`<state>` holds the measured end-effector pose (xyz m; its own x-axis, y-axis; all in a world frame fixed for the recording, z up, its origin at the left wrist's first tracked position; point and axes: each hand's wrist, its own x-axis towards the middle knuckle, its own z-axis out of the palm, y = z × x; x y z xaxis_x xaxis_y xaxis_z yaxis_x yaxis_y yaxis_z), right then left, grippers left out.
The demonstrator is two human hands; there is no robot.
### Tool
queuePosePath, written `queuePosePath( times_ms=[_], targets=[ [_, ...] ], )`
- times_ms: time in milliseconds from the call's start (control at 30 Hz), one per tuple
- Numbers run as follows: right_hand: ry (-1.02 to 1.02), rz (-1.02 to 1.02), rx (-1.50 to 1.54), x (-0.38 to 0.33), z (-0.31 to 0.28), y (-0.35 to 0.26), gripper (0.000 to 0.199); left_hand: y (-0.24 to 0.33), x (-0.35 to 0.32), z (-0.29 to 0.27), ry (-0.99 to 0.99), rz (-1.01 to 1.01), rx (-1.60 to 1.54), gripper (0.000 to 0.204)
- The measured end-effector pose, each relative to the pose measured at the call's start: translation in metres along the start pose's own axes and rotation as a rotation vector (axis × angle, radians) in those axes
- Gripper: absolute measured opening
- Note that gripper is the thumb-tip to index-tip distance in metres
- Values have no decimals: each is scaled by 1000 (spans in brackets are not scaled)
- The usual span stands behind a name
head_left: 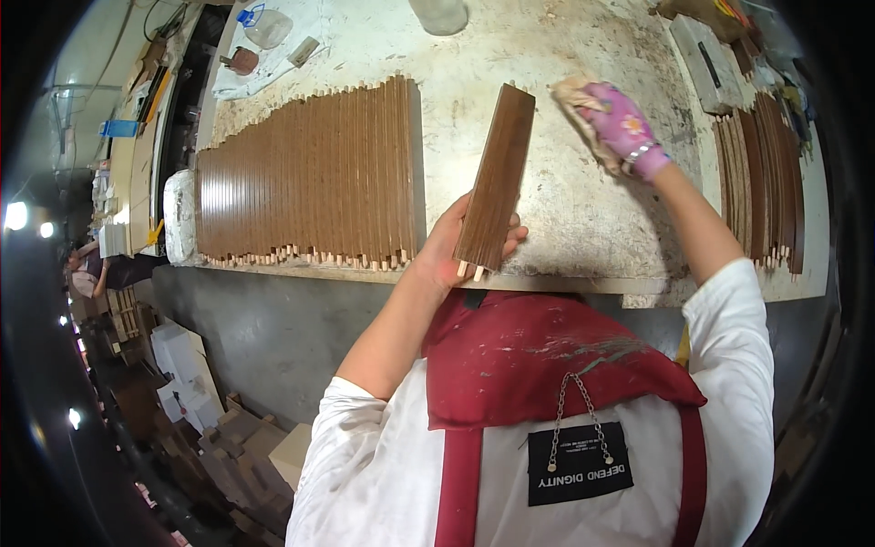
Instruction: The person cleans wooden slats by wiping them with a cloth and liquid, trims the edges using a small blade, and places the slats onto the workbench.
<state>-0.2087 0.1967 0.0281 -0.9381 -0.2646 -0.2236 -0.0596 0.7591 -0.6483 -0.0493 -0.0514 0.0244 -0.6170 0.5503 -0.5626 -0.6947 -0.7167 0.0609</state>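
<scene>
While between plank row (310, 173) and stack (770, 182) — brown board (499, 173) in left hand (445, 242), cloth (583, 126) in right hand (627, 128).

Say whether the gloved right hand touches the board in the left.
Apart. The head view shows cloth and pale tabletop between the gloved right hand and the held board.

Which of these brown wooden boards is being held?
The single board between the two groups, in the left hand; the others sit packed in the wide row at left or the bundle at far right.
</scene>
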Motion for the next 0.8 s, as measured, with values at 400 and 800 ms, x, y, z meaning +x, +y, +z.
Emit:
queuePosePath(
  times_ms=[400, 800],
  targets=[
    [-162, -790, -110, -90, 52, -92, 26, -9, 9, 0, -26, 45, -62, 50],
    [54, -84, 572, -52, -7, 17, 27, 23, -3, 53, 66, 57, 599, 60]
  ],
)
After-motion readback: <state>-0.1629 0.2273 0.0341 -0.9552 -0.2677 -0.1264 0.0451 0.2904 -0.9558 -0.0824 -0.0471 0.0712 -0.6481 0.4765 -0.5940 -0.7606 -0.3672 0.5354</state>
